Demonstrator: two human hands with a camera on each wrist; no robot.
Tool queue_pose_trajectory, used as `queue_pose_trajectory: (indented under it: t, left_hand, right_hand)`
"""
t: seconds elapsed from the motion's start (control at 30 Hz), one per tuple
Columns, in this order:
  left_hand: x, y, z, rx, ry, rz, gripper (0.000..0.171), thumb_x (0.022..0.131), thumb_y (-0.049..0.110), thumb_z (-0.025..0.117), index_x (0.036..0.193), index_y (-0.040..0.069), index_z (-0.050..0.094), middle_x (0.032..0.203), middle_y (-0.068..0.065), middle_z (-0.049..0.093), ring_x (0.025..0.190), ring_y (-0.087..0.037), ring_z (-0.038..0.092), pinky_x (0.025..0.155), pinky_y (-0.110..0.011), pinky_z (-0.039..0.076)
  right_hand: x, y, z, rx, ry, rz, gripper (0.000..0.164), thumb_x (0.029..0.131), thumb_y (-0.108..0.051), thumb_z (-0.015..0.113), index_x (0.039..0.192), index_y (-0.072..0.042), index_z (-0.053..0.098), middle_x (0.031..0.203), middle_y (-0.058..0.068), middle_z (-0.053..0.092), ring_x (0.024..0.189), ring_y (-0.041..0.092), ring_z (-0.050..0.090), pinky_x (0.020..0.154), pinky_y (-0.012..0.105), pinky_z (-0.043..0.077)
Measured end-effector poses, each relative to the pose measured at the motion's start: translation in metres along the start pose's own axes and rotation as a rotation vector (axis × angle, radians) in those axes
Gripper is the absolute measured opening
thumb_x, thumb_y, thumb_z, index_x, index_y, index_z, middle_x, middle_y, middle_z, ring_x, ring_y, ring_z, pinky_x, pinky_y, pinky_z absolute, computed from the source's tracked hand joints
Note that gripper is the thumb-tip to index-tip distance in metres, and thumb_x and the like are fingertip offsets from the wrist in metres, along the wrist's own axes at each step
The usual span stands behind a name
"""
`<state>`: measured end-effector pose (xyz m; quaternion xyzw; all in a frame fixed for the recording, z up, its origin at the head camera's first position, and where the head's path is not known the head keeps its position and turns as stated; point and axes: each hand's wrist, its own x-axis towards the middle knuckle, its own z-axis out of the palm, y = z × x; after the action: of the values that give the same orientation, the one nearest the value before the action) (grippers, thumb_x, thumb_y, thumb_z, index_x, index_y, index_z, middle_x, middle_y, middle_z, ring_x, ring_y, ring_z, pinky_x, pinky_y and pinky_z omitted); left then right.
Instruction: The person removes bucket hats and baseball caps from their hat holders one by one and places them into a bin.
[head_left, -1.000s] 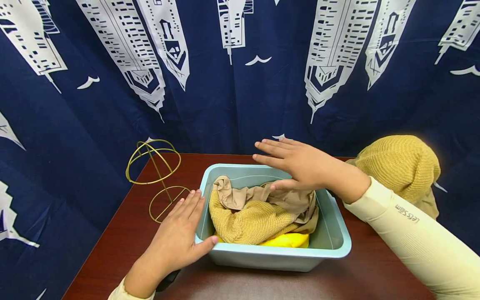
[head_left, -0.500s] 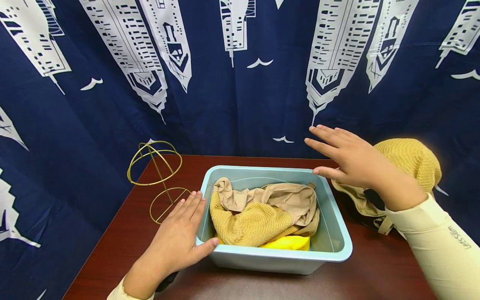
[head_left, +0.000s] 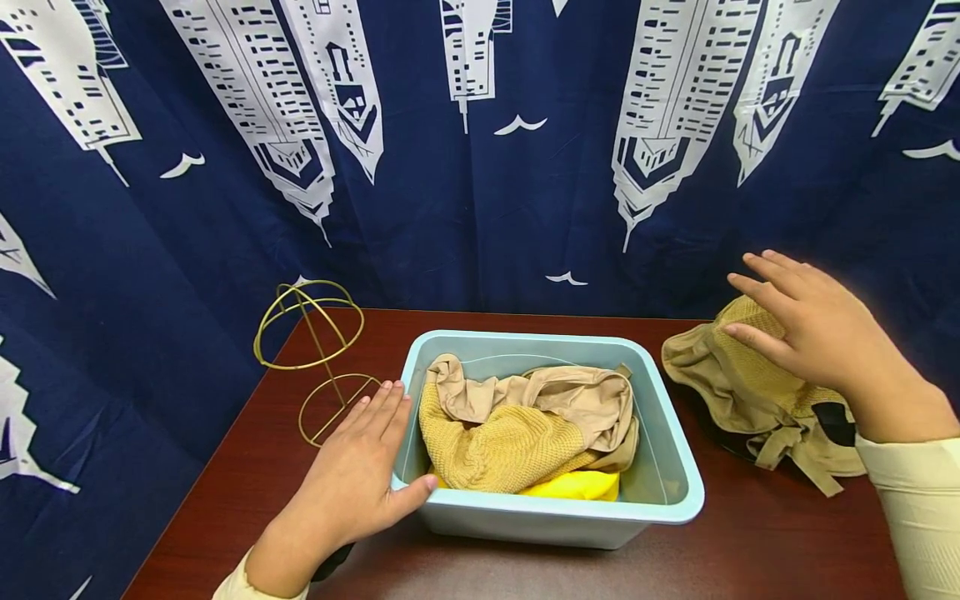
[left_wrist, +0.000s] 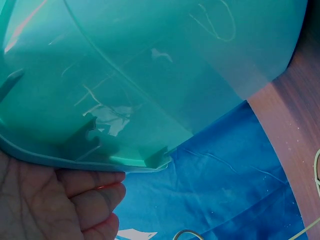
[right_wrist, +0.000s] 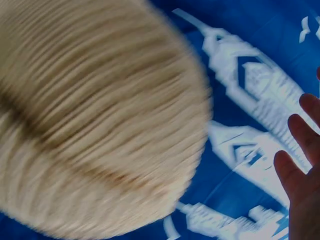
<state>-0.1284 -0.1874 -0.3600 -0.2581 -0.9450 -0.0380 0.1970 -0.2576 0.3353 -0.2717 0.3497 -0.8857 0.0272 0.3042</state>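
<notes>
In the head view, my left hand (head_left: 352, 492) rests with straight fingers along the left rim of a light blue plastic bin (head_left: 562, 506). The left wrist view has that palm (left_wrist: 45, 200) just under the bin's edge. A mustard knit hat with beige cloth (head_left: 495, 450) lies crumpled inside, over something bright yellow (head_left: 577, 485). To the right, my right hand (head_left: 832, 333) is raised, fingers spread and holding nothing, overlapping a second knit hat (head_left: 746, 358) with a beige brim and straps. That hat's ribbed crown (right_wrist: 100, 115) fills much of the right wrist view, apart from the fingers (right_wrist: 305, 135).
A gold wire stand (head_left: 324, 359) with a domed top and a ring base stands left of the bin. Everything sits on a reddish-brown wooden table (head_left: 765, 542). Behind it hangs a navy curtain (head_left: 465, 217) printed with white buildings and birds.
My right hand has moved right, from above the bin to the second hat, uncovering more of the hat's brim. The left hand has stayed on the rim.
</notes>
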Motion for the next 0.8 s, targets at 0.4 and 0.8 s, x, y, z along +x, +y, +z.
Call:
queue_pose_trajectory:
  t: [0.4, 0.8]
  left_hand:
    - [-0.003, 0.0, 0.002, -0.007, -0.005, -0.012, 0.09, 0.086, 0.064, 0.059, 0.141, -0.007, 0.049, 0.149, -0.023, 0.043, 0.142, -0.035, 0.035, 0.114, -0.049, 0.031]
    - [-0.001, 0.001, 0.001, -0.014, 0.012, -0.004, 0.09, 0.085, 0.062, 0.061, 0.141, -0.007, 0.049, 0.149, -0.023, 0.043, 0.142, -0.034, 0.036, 0.114, -0.049, 0.031]
  right_hand:
    - [-0.028, 0.047, 0.01, -0.118, -0.165, 0.192, 0.064, 0.089, -0.044, 0.07, 0.132, 0.0, 0.055, 0.146, 0.029, 0.041, 0.146, 0.042, 0.02, 0.116, 0.062, 0.001]
    - [-0.039, 0.06, 0.023, -0.108, -0.141, 0.181, 0.064, 0.085, -0.048, 0.072, 0.127, -0.003, 0.058, 0.135, 0.032, 0.047, 0.124, 0.053, 0.039, 0.094, 0.071, 0.033]
